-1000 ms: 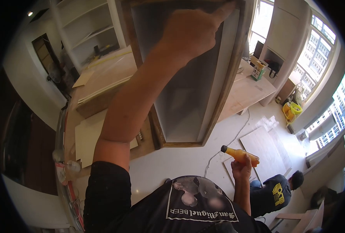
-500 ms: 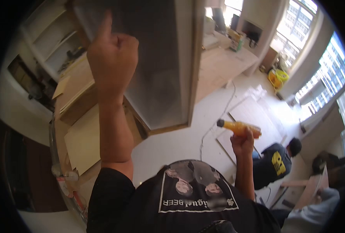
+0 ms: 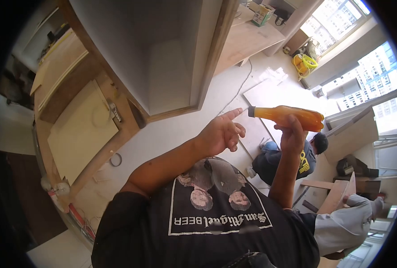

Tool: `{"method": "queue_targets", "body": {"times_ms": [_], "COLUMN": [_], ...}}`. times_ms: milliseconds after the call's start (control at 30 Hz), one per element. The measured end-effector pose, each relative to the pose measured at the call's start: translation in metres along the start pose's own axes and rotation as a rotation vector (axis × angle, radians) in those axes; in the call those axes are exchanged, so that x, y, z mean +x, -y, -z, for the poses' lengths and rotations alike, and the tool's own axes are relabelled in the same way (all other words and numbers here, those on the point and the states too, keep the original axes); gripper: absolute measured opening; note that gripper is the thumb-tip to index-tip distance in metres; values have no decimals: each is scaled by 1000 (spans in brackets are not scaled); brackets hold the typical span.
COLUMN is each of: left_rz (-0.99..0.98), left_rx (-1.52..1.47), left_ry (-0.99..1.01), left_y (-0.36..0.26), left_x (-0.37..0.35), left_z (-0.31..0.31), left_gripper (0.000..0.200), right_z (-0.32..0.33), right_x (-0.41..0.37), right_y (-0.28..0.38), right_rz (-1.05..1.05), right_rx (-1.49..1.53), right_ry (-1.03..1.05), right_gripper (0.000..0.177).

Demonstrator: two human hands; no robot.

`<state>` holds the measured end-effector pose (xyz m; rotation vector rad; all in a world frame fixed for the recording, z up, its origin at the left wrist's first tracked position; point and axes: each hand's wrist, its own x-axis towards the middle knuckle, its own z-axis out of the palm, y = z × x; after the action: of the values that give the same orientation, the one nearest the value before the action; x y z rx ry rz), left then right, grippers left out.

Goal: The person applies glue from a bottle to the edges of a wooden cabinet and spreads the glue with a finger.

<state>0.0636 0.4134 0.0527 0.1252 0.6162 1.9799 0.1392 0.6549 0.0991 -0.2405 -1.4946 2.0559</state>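
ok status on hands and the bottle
Right hand gripping orange bottle, held level. Left hand empty, index finger close to its nozzle. Nothing between them.

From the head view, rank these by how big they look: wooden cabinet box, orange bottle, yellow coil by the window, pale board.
1. wooden cabinet box
2. pale board
3. orange bottle, held in the right hand; it is close to the camera, so its rank is unsure
4. yellow coil, far off on the floor

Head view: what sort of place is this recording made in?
Probably a high-rise flat being fitted out by carpenters: an unfinished wooden cabinet shell fills the top of the view, cut boards lie on the floor, and tower blocks show through the windows.
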Motion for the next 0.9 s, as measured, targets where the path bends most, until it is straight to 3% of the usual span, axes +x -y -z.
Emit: {"method": "queue_targets", "body": {"times_ms": [600,900], "left_rz": [68,95], "left_rx": [-167,-161], "left_ry": [82,100], "left_y": [8,3], "left_x": [6,3], "left_z": [21,22], "left_gripper": [98,96], "right_z": [-27,-31], "right_x": [-5,0], "right_y": [15,15], "right_rz": [71,65], "right_rx": [-338,-355], "right_ry": [94,68], "right_gripper": [38,40]}}
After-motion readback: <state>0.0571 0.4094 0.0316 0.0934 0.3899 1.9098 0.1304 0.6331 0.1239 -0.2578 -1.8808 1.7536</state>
